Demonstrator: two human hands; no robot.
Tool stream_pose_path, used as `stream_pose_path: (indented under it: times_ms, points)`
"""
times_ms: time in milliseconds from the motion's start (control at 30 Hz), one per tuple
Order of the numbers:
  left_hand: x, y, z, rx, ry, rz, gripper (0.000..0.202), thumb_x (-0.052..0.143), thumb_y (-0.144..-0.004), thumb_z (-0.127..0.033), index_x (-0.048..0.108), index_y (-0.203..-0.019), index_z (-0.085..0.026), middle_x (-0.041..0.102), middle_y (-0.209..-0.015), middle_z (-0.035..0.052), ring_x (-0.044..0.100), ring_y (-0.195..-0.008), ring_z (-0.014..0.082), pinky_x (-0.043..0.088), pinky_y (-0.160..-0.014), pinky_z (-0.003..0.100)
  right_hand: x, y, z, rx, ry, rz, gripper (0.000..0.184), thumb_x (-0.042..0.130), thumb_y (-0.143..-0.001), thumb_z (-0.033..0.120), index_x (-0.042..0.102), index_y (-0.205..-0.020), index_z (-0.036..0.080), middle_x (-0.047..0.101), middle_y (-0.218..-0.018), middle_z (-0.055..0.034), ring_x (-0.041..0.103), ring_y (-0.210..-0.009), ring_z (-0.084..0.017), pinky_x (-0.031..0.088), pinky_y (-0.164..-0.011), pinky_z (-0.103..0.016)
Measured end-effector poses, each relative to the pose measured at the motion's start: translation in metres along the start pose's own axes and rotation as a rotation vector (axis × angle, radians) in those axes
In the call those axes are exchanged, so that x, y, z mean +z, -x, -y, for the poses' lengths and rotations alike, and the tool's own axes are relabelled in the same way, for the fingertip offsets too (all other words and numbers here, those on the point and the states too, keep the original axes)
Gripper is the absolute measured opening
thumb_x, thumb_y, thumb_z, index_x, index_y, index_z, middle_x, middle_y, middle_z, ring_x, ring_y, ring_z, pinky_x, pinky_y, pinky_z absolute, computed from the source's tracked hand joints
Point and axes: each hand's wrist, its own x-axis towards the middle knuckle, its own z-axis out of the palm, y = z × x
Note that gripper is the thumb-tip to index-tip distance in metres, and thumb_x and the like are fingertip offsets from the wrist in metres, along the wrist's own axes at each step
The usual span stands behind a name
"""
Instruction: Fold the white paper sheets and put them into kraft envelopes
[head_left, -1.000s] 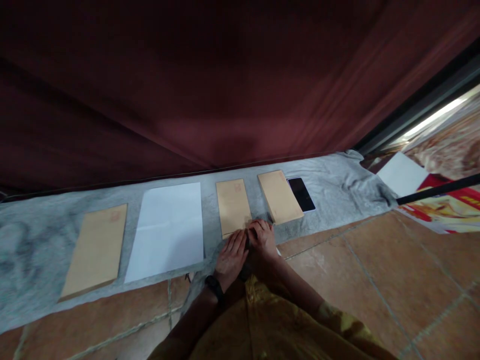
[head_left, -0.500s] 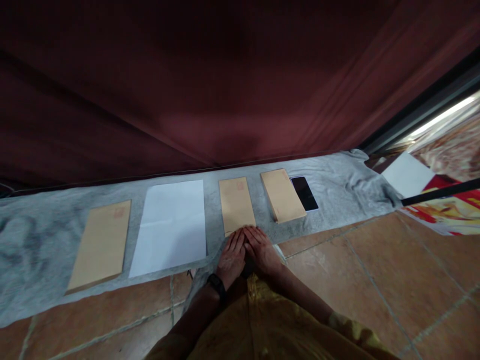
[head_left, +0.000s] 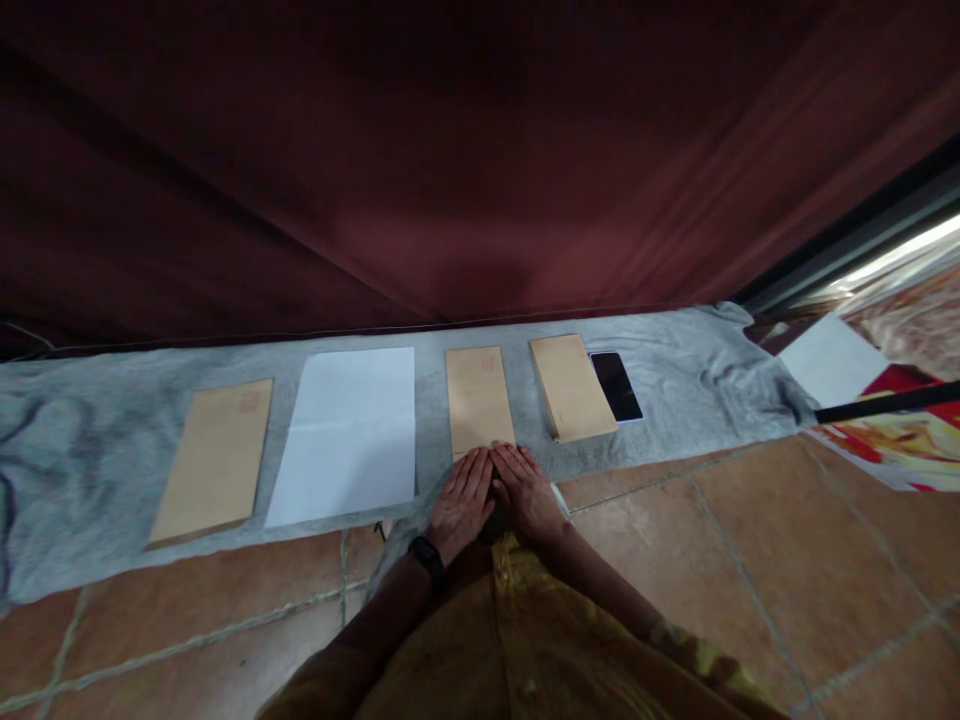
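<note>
Now hands [head_left: 459, 508] [head_left: 529, 502] flat at middle envelope [head_left: 478, 400], right uncurled.

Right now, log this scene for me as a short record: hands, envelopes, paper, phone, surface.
Left hand: palm down, fingers at the near edge of the middle envelope
Right hand: alongside, palm down, fingertips close to the left's
Other envelopes: left envelope, right envelope
Paper: white, between left and middle envelopes
Phone: dark screen up, beside right envelope
Surface: grey cloth
</note>
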Motion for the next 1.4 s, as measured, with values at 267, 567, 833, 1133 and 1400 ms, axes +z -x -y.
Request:
stream_pose_path:
  times_ms: [267,567,833,1133,1400]
  points:
    - [0.000,0.001,0.003,-0.006,-0.045,0.031,0.066,0.045,-0.095,-0.029,0.032,-0.155,-0.007,0.036,-0.161,0.0152,0.026,-0.153,0.0270,0.023,-0.126,0.043,-0.002,0.001,0.001,0.001,0.040,0.016,0.055,0.037,-0.105,0.027,0.032,-0.157,0.012,0.042,-0.158,-0.0131,0.033,-0.149,-0.023,0.029,-0.123,-0.050]
    - [-0.008,-0.001,0.007,-0.013,-0.060,0.024,0.063,0.045,-0.097,-0.035,0.037,-0.154,-0.009,0.042,-0.158,0.0148,0.033,-0.150,0.0263,0.025,-0.124,0.042,-0.004,0.001,0.005,0.049,0.076,0.005,0.050,0.039,-0.105,0.027,0.039,-0.153,0.013,0.042,-0.158,-0.0112,0.033,-0.149,-0.023,0.025,-0.124,-0.048]
    - [-0.004,0.004,0.018,-0.008,-0.077,-0.017,0.062,0.043,-0.098,-0.038,0.040,-0.152,-0.007,0.044,-0.156,0.0174,0.038,-0.147,0.0292,0.028,-0.123,0.045,-0.003,0.004,0.004,0.058,0.077,-0.045,0.051,0.041,-0.105,0.030,0.041,-0.153,0.014,0.045,-0.156,-0.0111,0.036,-0.147,-0.024,0.027,-0.123,-0.048]
    - [0.000,0.013,0.026,-0.014,-0.117,-0.086,0.069,0.044,-0.099,-0.040,0.029,-0.156,-0.006,0.043,-0.156,0.0201,0.040,-0.146,0.0313,0.031,-0.121,0.048,0.000,0.011,-0.005,0.090,0.097,-0.093,0.052,0.044,-0.103,0.029,0.040,-0.154,0.017,0.045,-0.156,-0.0086,0.040,-0.144,-0.025,0.028,-0.122,-0.048]
    - [-0.004,0.019,0.030,-0.045,-0.127,-0.074,0.070,0.044,-0.099,-0.038,0.025,-0.157,-0.006,0.042,-0.155,0.0220,0.042,-0.145,0.0326,0.035,-0.119,0.049,-0.002,0.017,-0.011,0.140,0.091,-0.119,0.052,0.047,-0.102,0.028,0.042,-0.152,0.016,0.048,-0.154,-0.0109,0.041,-0.144,-0.024,0.029,-0.122,-0.048]
